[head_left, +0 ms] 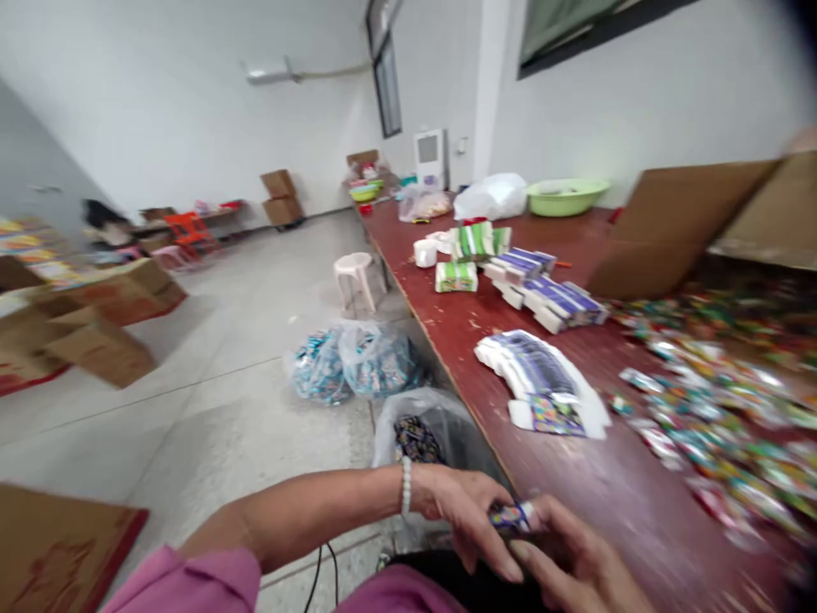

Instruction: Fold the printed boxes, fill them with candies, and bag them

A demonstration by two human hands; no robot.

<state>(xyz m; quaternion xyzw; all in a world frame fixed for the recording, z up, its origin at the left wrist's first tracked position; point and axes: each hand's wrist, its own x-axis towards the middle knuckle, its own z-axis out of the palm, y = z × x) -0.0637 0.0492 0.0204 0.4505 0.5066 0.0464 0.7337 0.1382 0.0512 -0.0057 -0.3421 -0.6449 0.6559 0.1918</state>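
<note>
With fingers nearly closed, your left hand [469,509] and right hand [578,553] are pinching a small printed pack [509,516], possibly risking crumpled ends through uneven squeezing.

Small purple printed packet [509,516]: between left hand [465,511] and right hand [584,558], bottom centre. Red wooden table [613,477]: right half; on it, multicoloured wrapped sweets [715,426] lie right of fanned white-and-purple cartons [539,370]. Clear plastic bags of blue packets [379,366]: left of table.
</note>
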